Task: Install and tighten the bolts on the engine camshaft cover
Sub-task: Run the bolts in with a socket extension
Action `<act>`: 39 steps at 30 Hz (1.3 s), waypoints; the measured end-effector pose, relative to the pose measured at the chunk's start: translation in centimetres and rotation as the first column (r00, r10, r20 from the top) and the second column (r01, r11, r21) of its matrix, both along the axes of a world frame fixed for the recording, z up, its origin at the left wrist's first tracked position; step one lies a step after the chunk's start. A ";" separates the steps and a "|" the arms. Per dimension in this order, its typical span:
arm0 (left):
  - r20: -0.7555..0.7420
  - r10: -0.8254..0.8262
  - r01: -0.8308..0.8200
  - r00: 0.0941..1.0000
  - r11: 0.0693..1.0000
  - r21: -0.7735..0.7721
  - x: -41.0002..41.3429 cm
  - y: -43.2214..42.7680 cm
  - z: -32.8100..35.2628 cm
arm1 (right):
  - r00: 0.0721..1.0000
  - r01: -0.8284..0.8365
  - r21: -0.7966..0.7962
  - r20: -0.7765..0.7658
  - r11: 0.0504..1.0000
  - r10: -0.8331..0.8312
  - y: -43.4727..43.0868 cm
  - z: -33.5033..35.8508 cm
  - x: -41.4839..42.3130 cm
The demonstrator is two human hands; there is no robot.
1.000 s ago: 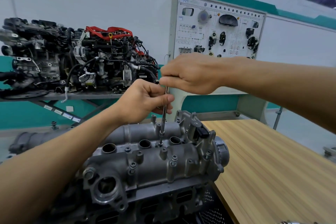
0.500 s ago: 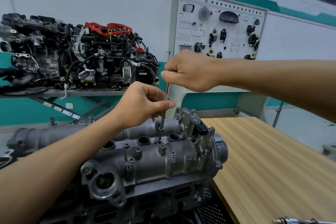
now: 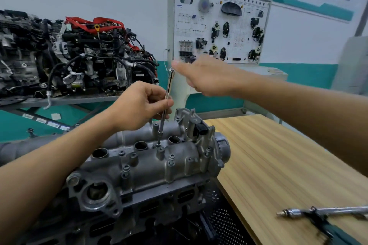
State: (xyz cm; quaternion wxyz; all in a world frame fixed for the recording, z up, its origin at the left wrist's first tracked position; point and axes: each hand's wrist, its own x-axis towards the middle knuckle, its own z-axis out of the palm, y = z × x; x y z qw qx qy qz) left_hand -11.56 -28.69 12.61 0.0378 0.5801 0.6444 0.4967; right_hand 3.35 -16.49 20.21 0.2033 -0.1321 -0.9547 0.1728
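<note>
The grey aluminium camshaft cover (image 3: pixel 179 157) sits on the engine in front of me, with several bolts (image 3: pixel 171 158) standing in its bosses. A slim chrome extension bar (image 3: pixel 166 101) stands upright, its lower tip seated on a bolt between two round plug holes. My left hand (image 3: pixel 139 105) pinches the bar at mid-length between thumb and fingers. My right hand (image 3: pixel 205 75) hovers blurred beside the bar's top end, fingers extended, holding nothing.
A wooden-topped table (image 3: pixel 278 155) lies to the right, with a chrome ratchet tool (image 3: pixel 318 212) near its front edge. Behind on the left, a complete engine (image 3: pixel 79 55) sits on a shelf. A white training panel (image 3: pixel 221 26) stands at the back.
My right hand has let go of the bar's top and lifted off to the right with fingers straightened. My left hand still holds the bar on the bolt. The view has tilted down slightly.
</note>
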 end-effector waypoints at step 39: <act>0.194 -0.408 0.452 0.892 0.812 -0.368 29.3 17.3 -13.6 | 0.564 0.686 0.175 0.485 0.706 -0.668 16.0 -27.2 37.4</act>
